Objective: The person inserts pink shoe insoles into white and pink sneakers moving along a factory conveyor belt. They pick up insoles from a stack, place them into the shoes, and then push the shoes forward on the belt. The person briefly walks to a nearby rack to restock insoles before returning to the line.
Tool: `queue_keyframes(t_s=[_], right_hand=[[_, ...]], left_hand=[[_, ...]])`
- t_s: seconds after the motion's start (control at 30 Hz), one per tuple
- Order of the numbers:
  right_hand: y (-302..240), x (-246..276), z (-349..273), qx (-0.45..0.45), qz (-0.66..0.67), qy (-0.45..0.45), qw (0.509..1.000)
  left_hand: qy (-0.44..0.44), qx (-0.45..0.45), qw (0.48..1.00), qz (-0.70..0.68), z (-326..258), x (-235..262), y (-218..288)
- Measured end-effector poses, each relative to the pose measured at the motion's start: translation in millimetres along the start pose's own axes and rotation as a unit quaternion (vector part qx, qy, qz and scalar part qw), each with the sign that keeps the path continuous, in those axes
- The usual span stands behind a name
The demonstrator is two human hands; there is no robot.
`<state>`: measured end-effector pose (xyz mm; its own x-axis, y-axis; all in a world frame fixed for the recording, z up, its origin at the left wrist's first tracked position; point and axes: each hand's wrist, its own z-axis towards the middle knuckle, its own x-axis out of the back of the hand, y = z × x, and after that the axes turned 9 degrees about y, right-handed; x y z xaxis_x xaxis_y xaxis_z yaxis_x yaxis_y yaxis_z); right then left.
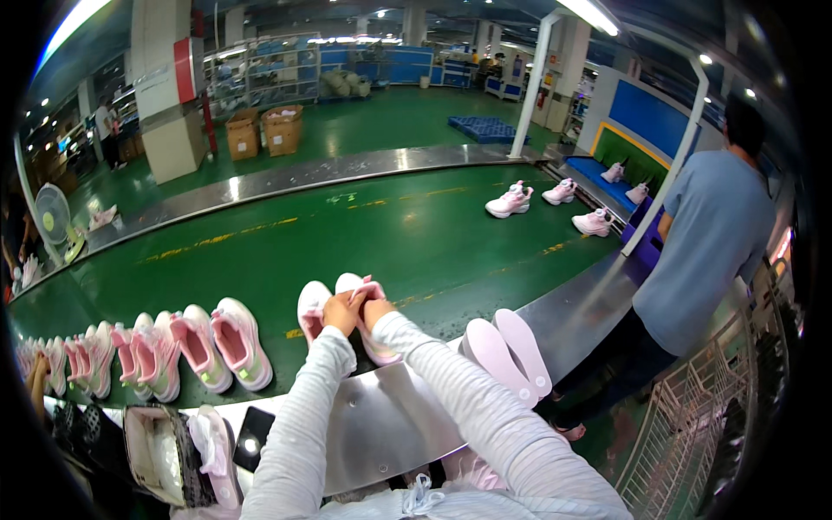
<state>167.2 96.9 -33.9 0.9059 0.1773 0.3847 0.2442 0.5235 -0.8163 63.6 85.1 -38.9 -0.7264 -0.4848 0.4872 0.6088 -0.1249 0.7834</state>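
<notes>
A pair of white and pink sneakers stands before me on the green conveyor belt, toes away from me. Both my hands are at the right sneaker (pixel 379 351). My left hand (pixel 339 314) has its fingers bent and pinched at the tongue by the shoe's opening. Beside it, my right hand (pixel 378 312) reaches into the opening, its fingers curled and partly hidden by the upper. The left sneaker (pixel 311 298) stands close by, below my left hand, partly covered by it. Right of my right forearm lie two pale pink, insole-shaped pieces (pixel 500 357) on the metal edge.
Several similar sneakers (pixel 242 344) line the belt at left. A dark phone (pixel 253 438), a single shoe (pixel 215 459) and an open box (pixel 158 455) lie nearer. More sneakers (pixel 510 200) sit far right. A person in blue (pixel 711 234) stands right, beside a wire rack (pixel 672 407).
</notes>
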Motion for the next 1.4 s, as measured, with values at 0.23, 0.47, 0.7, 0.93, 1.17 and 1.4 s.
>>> queue_keyframes(t_s=[0.23,0.47,0.7,0.93,1.17,1.4], right_hand=[[158,-25,28,0.047,0.279,0.097,0.954],[103,-26,26,-0.014,0.043,0.072,0.996],[63,-31,23,-0.064,-0.171,0.025,0.983],[36,-12,26,-0.136,-0.284,-0.132,0.94],[-32,93,-152,-0.157,-0.021,0.13,0.979],[-12,72,-240,-0.3,0.201,0.181,0.915]], left_hand=[[-0.04,-0.022,0.999,0.001,1,-26,21],[-0.015,-0.051,0.998,0.037,-5,-4,17],[-0.013,-0.067,0.997,0.029,-2,9,17],[-0.043,-0.049,0.998,0.007,23,4,4],[-0.184,-0.211,0.939,0.2,2,14,46],[-0.555,-0.29,0.624,0.468,50,-49,-51]])
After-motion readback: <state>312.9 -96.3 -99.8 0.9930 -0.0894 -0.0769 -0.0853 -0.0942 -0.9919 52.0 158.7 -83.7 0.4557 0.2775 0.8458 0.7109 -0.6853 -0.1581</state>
